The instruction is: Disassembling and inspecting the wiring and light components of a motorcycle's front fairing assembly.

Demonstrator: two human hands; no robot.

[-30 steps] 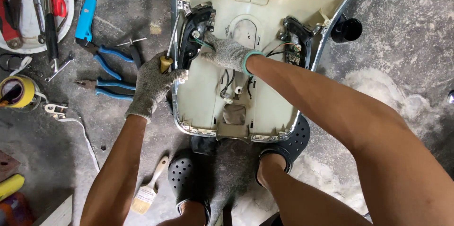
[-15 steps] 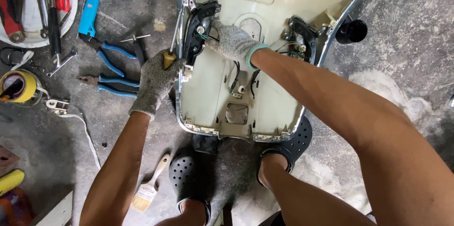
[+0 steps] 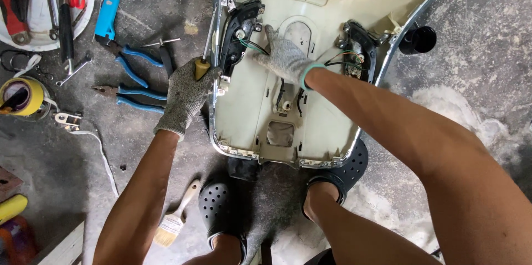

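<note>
Gloved left hand (image 3: 185,96) grips yellow-handled screwdriver (image 3: 201,68) at cream plastic panel (image 3: 249,110) edge; gloved right hand (image 3: 285,57), fingers loose, touches wires (image 3: 252,47) beside black housing (image 3: 238,35).

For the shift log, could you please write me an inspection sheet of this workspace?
Surface: grey concrete floor, dusty, pale patch at right.
Job's things: cream panel lying inner side up; screwdriver at its left edge; black bracket.
Clutter: blue pliers, blue knife, yellow tape roll, paintbrush, white tray of tools.
Grippers: left hand, gloved, grips the screwdriver; right hand, gloved, touches wires by the bracket.
Cables: thin wires at the right bracket; white cord on floor.
Surroundings: black clogs; black cup.
</note>
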